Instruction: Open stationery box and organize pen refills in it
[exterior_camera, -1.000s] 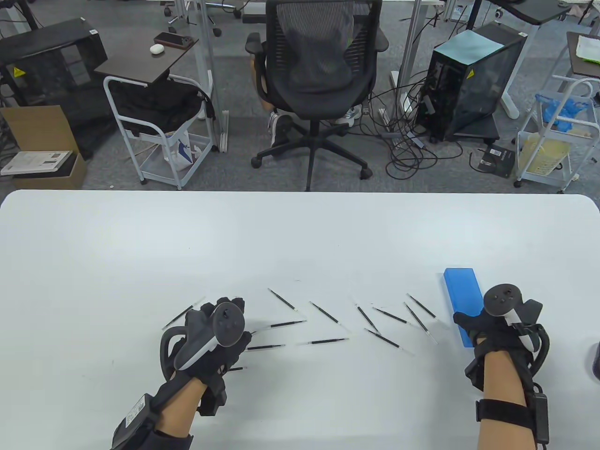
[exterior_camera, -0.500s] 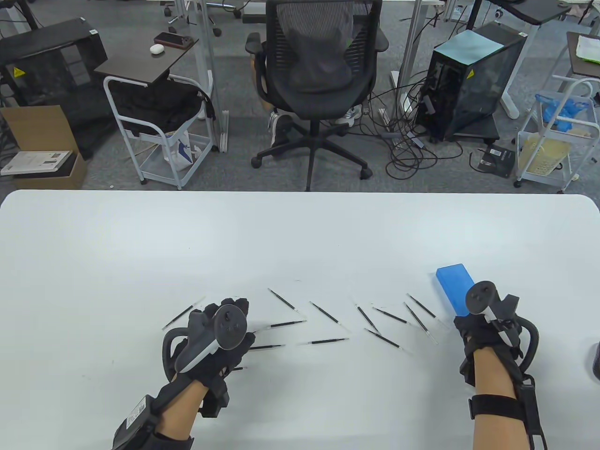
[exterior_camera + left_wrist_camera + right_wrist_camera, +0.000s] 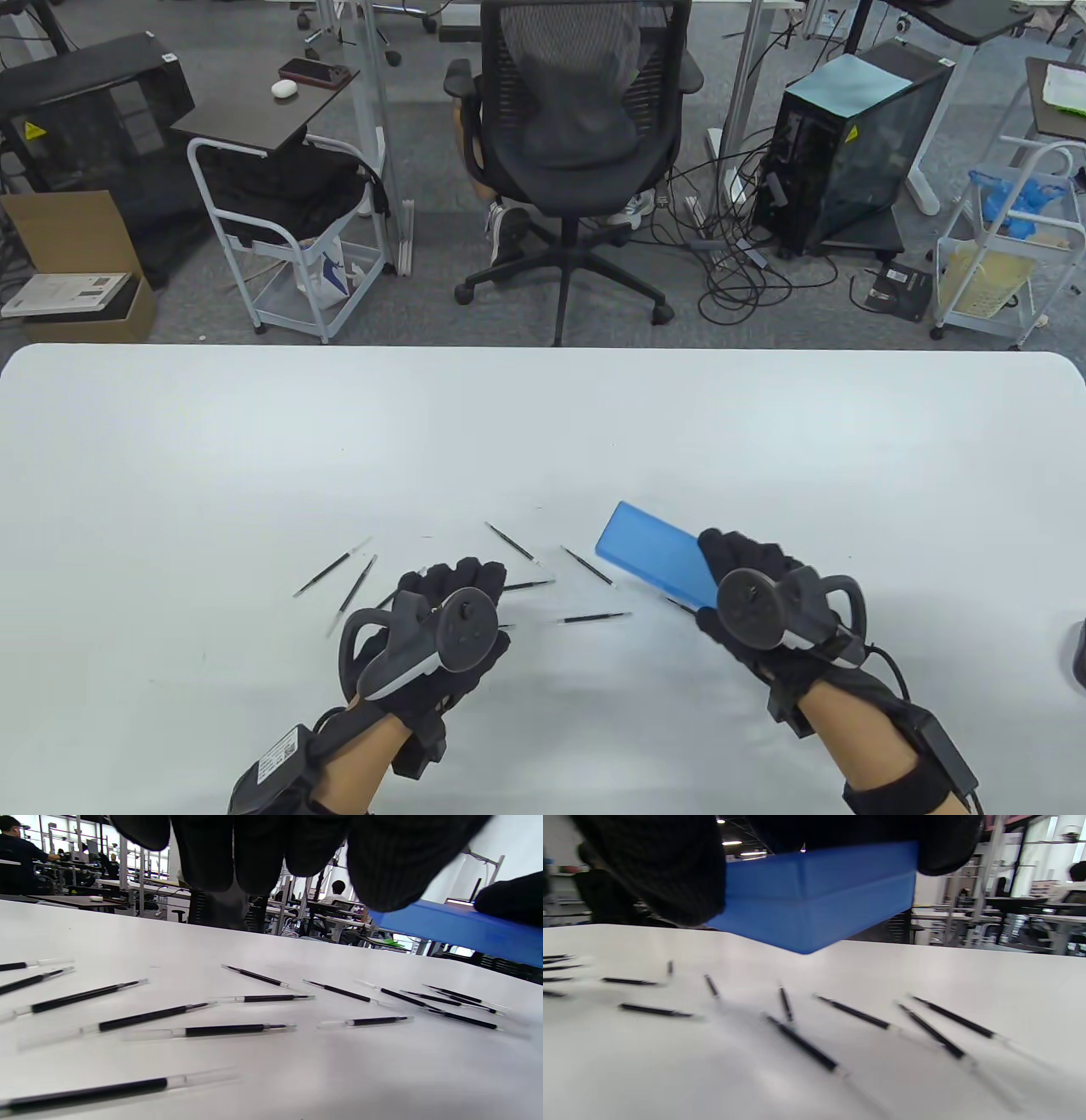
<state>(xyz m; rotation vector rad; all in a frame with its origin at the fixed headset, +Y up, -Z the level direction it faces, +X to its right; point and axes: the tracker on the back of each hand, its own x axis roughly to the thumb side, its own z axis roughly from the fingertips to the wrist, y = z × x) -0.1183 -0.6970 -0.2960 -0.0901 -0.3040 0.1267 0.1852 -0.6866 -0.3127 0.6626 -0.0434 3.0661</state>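
Observation:
The closed blue stationery box (image 3: 649,562) is off the table, tilted, and gripped at its near end by my right hand (image 3: 740,570). In the right wrist view the box (image 3: 818,895) sits between my gloved fingers (image 3: 666,866), above several black pen refills (image 3: 855,1013). The refills (image 3: 594,618) lie scattered across the white table (image 3: 543,424), some hidden under the box and hands. My left hand (image 3: 454,586) hovers over the left refills (image 3: 229,1029), holding nothing, its fingers (image 3: 263,853) hanging loosely. The box (image 3: 454,929) shows to its right.
A black office chair (image 3: 581,127) stands beyond the far table edge, with a white cart (image 3: 280,229) and a computer tower (image 3: 857,144) on the floor. A dark object (image 3: 1077,654) pokes in at the table's right edge.
My right hand lifted the blue box from the right side and carried it left over the middle refills, turning it. The left hand shifted a little right and toward me.

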